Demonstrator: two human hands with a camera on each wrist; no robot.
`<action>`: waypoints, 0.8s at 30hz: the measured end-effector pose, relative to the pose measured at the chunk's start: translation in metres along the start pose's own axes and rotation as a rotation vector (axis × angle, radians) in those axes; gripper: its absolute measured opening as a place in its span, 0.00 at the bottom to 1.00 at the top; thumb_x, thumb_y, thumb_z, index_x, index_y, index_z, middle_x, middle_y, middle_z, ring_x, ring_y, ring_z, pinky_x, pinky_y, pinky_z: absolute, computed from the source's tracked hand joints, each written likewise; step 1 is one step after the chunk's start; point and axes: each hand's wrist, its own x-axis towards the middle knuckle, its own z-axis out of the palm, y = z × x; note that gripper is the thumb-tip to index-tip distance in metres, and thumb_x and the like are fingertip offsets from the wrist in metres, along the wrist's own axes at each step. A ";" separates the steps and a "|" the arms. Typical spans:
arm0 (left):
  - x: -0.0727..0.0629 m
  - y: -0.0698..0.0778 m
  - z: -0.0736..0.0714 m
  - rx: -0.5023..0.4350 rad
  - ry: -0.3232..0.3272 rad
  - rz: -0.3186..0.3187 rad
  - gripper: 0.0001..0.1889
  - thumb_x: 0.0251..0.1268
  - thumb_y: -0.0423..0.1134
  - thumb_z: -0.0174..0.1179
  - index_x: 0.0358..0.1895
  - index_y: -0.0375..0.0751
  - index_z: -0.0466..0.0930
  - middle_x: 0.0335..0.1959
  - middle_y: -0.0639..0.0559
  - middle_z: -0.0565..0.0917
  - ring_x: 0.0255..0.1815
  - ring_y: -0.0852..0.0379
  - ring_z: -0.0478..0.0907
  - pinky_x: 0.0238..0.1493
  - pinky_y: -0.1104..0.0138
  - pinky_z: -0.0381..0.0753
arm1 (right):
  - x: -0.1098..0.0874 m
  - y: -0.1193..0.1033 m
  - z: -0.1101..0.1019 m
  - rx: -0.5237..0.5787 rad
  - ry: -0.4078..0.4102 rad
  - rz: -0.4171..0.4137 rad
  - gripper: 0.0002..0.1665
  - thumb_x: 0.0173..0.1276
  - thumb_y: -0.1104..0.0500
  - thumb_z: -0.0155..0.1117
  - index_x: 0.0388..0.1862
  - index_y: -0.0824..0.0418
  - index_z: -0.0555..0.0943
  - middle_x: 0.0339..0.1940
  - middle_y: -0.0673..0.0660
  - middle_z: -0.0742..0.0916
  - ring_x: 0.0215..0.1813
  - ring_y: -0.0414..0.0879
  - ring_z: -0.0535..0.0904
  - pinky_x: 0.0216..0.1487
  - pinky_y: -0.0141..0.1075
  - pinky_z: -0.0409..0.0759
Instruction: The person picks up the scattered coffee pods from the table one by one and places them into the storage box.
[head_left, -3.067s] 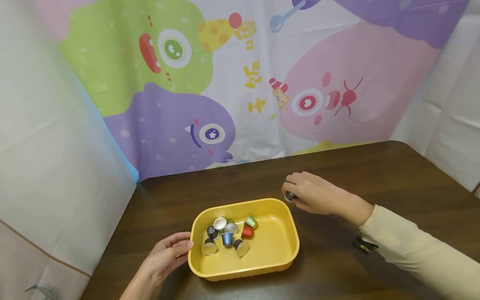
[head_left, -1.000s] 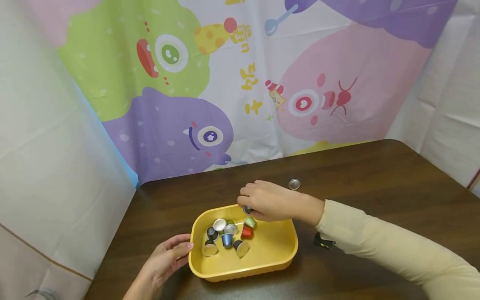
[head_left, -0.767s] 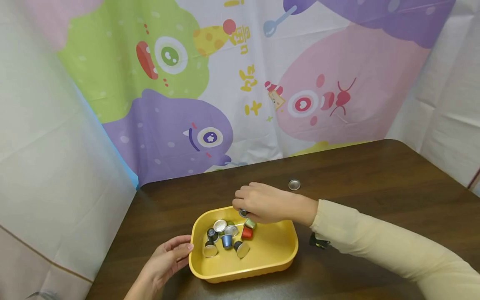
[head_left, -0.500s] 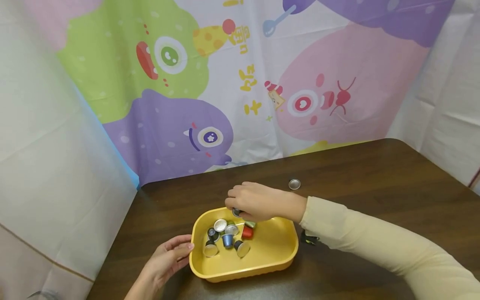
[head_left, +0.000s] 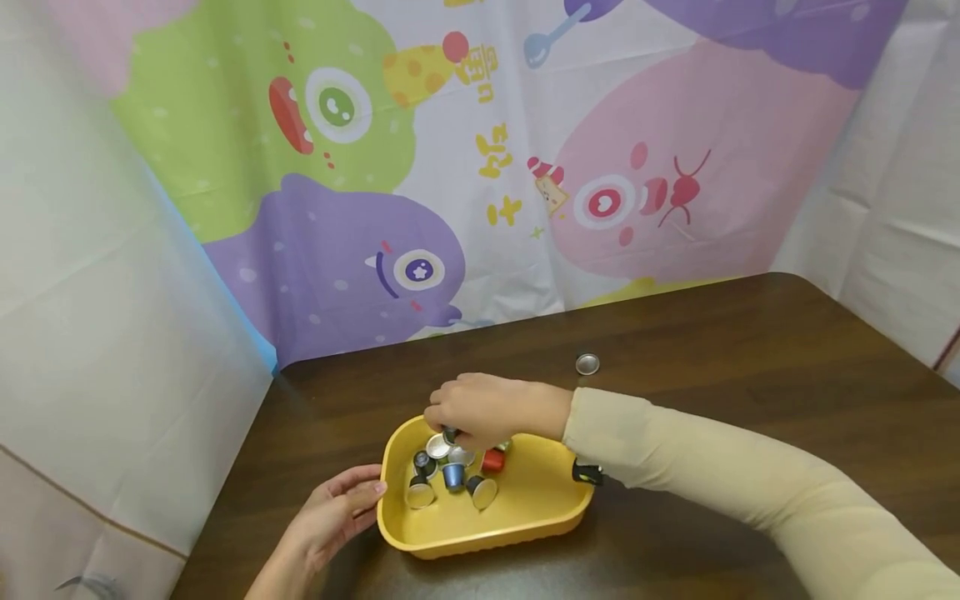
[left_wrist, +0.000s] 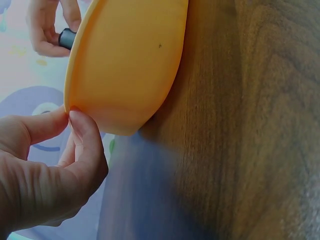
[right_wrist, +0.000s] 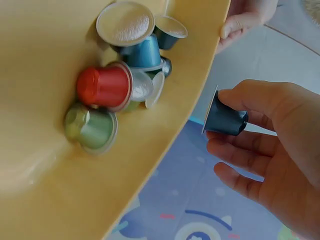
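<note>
My left hand (head_left: 333, 512) pinches the left rim of a yellow plastic tray (head_left: 495, 529) between thumb and finger, as the left wrist view also shows. Over the tray's far left part, my right hand (head_left: 480, 408) holds a dark coffee capsule (right_wrist: 225, 114) between thumb and fingers, above the tray floor. Several capsules lie in the tray's left half: a red capsule (right_wrist: 105, 86), a green capsule (right_wrist: 90, 127), a blue capsule (head_left: 453, 477), and black ones with pale lids. In the head view the right hand partly covers the green and silver capsules.
One more capsule (head_left: 588, 364) stands lid up on the dark wooden table (head_left: 720, 358), beyond the right forearm. A cartoon-printed cloth (head_left: 510, 275) hangs along the table's back edge, and pale cloth (head_left: 112, 333) hangs at the left.
Carrying the dark capsule, my right hand has moved left from the table beyond the tray to over the capsules. A capsule on the table has come into sight. The left hand keeps its place.
</note>
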 end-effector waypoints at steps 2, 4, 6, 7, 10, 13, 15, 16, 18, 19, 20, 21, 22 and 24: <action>0.000 0.000 0.000 -0.003 -0.004 0.002 0.16 0.65 0.34 0.60 0.55 0.38 0.74 0.36 0.59 0.83 0.40 0.64 0.81 0.44 0.69 0.83 | 0.005 -0.003 0.001 0.011 -0.032 -0.004 0.09 0.63 0.58 0.63 0.43 0.52 0.79 0.37 0.47 0.82 0.38 0.40 0.76 0.38 0.30 0.74; 0.000 0.000 0.000 -0.005 -0.007 0.005 0.16 0.65 0.34 0.60 0.54 0.38 0.75 0.35 0.59 0.83 0.39 0.64 0.81 0.44 0.69 0.84 | 0.009 -0.007 0.004 0.008 -0.062 -0.013 0.10 0.64 0.57 0.63 0.44 0.52 0.79 0.39 0.47 0.83 0.40 0.39 0.77 0.39 0.30 0.76; 0.000 0.001 0.000 -0.005 -0.011 0.008 0.15 0.65 0.34 0.60 0.54 0.38 0.75 0.35 0.60 0.83 0.39 0.64 0.81 0.44 0.69 0.83 | 0.013 -0.012 0.008 0.015 -0.093 -0.030 0.09 0.64 0.57 0.63 0.44 0.52 0.79 0.39 0.46 0.83 0.40 0.38 0.77 0.39 0.29 0.76; 0.000 0.001 0.000 -0.004 -0.014 0.009 0.15 0.65 0.33 0.60 0.54 0.38 0.74 0.35 0.60 0.83 0.39 0.64 0.81 0.44 0.69 0.83 | 0.015 -0.014 0.010 0.022 -0.108 -0.040 0.09 0.64 0.57 0.62 0.43 0.51 0.79 0.39 0.45 0.82 0.39 0.37 0.77 0.38 0.28 0.76; -0.001 0.000 0.000 -0.005 -0.023 0.010 0.16 0.65 0.33 0.59 0.55 0.37 0.74 0.35 0.60 0.83 0.39 0.64 0.81 0.44 0.69 0.83 | 0.018 -0.021 0.016 0.065 -0.150 -0.084 0.07 0.63 0.57 0.62 0.41 0.51 0.79 0.37 0.44 0.81 0.36 0.34 0.74 0.35 0.23 0.72; -0.001 0.000 0.000 -0.008 -0.033 0.008 0.17 0.65 0.33 0.59 0.56 0.37 0.73 0.36 0.59 0.83 0.40 0.64 0.81 0.44 0.69 0.83 | 0.021 -0.028 0.019 0.081 -0.174 -0.120 0.06 0.63 0.58 0.62 0.39 0.51 0.79 0.35 0.43 0.81 0.34 0.33 0.72 0.34 0.21 0.69; -0.001 0.000 0.000 -0.013 -0.038 0.008 0.17 0.65 0.33 0.59 0.56 0.37 0.74 0.36 0.59 0.83 0.40 0.64 0.81 0.45 0.69 0.83 | 0.022 -0.031 0.020 0.063 -0.184 -0.132 0.06 0.63 0.58 0.62 0.39 0.51 0.79 0.34 0.43 0.80 0.34 0.33 0.71 0.33 0.20 0.68; -0.001 0.000 0.000 -0.016 -0.041 0.009 0.16 0.65 0.33 0.59 0.56 0.38 0.74 0.36 0.60 0.83 0.40 0.64 0.81 0.45 0.69 0.83 | 0.023 -0.033 0.021 0.055 -0.190 -0.133 0.05 0.63 0.58 0.62 0.38 0.50 0.79 0.34 0.42 0.80 0.34 0.33 0.71 0.33 0.21 0.68; -0.001 0.001 -0.001 -0.020 -0.046 0.010 0.16 0.65 0.33 0.59 0.55 0.38 0.74 0.36 0.60 0.83 0.40 0.65 0.81 0.45 0.69 0.83 | 0.026 -0.036 0.022 0.043 -0.211 -0.128 0.05 0.63 0.57 0.63 0.38 0.50 0.79 0.34 0.42 0.80 0.34 0.33 0.71 0.33 0.22 0.69; -0.001 0.001 -0.001 -0.021 -0.048 0.010 0.16 0.65 0.33 0.59 0.55 0.38 0.74 0.36 0.60 0.83 0.40 0.65 0.81 0.45 0.69 0.83 | 0.027 -0.037 0.022 0.043 -0.222 -0.123 0.05 0.63 0.57 0.64 0.37 0.49 0.78 0.34 0.41 0.80 0.33 0.33 0.72 0.34 0.22 0.69; -0.001 0.001 -0.001 -0.022 -0.048 0.011 0.16 0.65 0.33 0.59 0.55 0.38 0.74 0.36 0.60 0.83 0.40 0.65 0.81 0.45 0.69 0.83 | 0.028 -0.038 0.023 0.041 -0.229 -0.122 0.05 0.63 0.57 0.64 0.37 0.49 0.79 0.34 0.41 0.80 0.33 0.33 0.72 0.33 0.23 0.69; -0.001 0.001 -0.001 -0.022 -0.050 0.012 0.16 0.66 0.33 0.59 0.56 0.37 0.73 0.37 0.60 0.83 0.40 0.65 0.81 0.45 0.69 0.83 | 0.029 -0.039 0.024 0.044 -0.238 -0.122 0.05 0.62 0.57 0.64 0.37 0.49 0.78 0.33 0.41 0.79 0.33 0.33 0.72 0.33 0.23 0.69; -0.001 0.001 -0.001 -0.021 -0.052 0.012 0.17 0.66 0.33 0.59 0.57 0.37 0.73 0.37 0.60 0.83 0.40 0.65 0.81 0.45 0.69 0.83 | 0.030 -0.040 0.024 0.045 -0.245 -0.122 0.04 0.62 0.56 0.64 0.36 0.48 0.78 0.33 0.41 0.79 0.33 0.33 0.72 0.34 0.24 0.70; -0.001 0.001 -0.001 -0.020 -0.053 0.013 0.18 0.66 0.33 0.59 0.58 0.36 0.72 0.37 0.60 0.83 0.41 0.65 0.81 0.46 0.69 0.83 | 0.033 -0.040 0.026 0.048 -0.254 -0.138 0.04 0.62 0.56 0.64 0.36 0.48 0.79 0.33 0.41 0.79 0.33 0.33 0.71 0.34 0.24 0.70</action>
